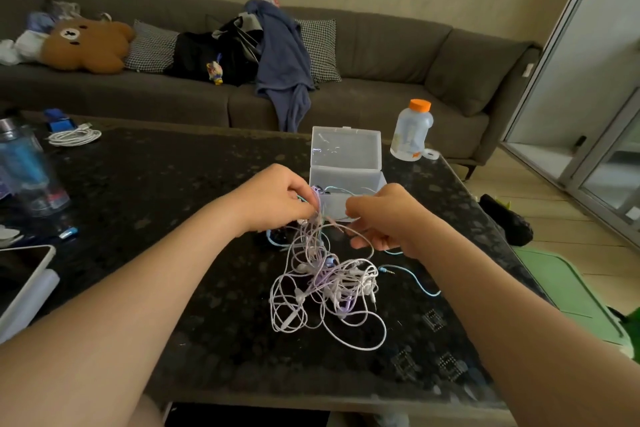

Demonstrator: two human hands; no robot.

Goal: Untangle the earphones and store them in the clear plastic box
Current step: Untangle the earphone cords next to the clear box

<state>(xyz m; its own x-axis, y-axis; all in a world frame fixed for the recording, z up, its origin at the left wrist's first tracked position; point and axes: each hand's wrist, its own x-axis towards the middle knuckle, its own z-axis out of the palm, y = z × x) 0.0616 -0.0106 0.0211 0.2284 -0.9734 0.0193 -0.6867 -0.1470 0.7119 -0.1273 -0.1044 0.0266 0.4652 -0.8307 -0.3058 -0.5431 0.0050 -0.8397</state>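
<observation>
Dark speckled tabletop (173,184) in a living room, grey sofa (381,55) behind it with a brown bear cushion (86,45), checked pillows and a blue garment (284,55) dumped on it. Tangle of earphones (329,288), white and pale purple cords knotted together, sits mid-tabletop; its top is lifted and the rest is spread on the surface, long axis running from the hands back toward the near edge. A light blue cord (412,276) trails out to the right, its plug tip pointing left into the tangle. Left hand (273,199) is above the tangle's far end, fingers (304,208) curled tight and pinching a bunch of strands. Right hand (384,218) is just beside it with a small gap between, fingers (360,243) curled and pinching a thin strand stretched across to the left hand. Clear plastic box (346,177) stands just beyond the hands, long side running left-right, lid up and open at the far side; some blue cord shows at its front edge, but whether it lies inside I cannot tell. Bottle with orange cap (412,132) is upright near the box's right. Coiled white cable (74,137) at far left, tablet (20,274) at near left edge.
</observation>
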